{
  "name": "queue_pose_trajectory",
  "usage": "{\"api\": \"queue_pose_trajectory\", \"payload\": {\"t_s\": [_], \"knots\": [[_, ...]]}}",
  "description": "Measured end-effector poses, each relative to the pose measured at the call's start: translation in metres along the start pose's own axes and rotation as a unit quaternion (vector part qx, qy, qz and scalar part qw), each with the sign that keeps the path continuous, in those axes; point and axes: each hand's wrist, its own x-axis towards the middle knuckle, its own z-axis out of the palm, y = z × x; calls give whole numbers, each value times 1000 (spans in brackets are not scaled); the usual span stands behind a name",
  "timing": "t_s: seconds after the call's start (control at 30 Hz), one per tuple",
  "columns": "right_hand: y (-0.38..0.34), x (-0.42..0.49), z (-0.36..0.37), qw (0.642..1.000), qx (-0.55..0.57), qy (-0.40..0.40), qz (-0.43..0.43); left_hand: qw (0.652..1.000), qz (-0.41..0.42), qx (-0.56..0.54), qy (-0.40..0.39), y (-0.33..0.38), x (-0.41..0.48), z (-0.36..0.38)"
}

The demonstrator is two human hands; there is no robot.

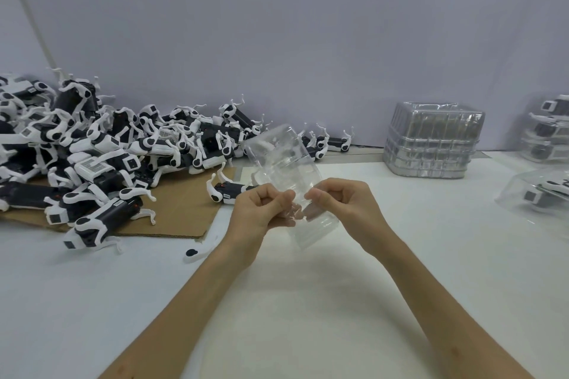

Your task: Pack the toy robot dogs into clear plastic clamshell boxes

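Here, clear clamshell box point(284, 163) above table, left hand point(261, 209) and right hand point(338, 203) pinching its near edge.

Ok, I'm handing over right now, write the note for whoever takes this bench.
Left hand and right hand: both pinch the near edge of one empty clamshell, held above the table.
Unpacked dogs: big pile on the cardboard, left; one single dog lies by the left hand.
Empty boxes: stack at back right.
Done: packed boxes at far right.
Left: open this clamshell, load a dog, close it; then the rest of the pile.
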Motion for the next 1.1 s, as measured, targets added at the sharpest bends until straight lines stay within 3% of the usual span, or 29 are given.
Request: {"api": "queue_pose_trajectory", "payload": {"t_s": [0.23,0.37,0.47,0.63,0.83,1.1], "knots": [[9,1,0,995,-55,78,-36,993,-28,-2,-111,-4,-4,1],[10,-1,10,998,-10,64,-13,986,-46,66,-148,-17,-8,11],[8,0,9,999,-12,48,-11,991,-18,66,-113,-17,-6,9],[7,-2,1,994,-110,-6,-19,999,-4,26,-26,-15,-2,1],[10,-1,0,981,-186,-30,-37,1000,-17,12,1,-15,0,-3],[5,-1,-7,978,-197,-34,-53,997,-37,11,70,-5,0,-7]]}}
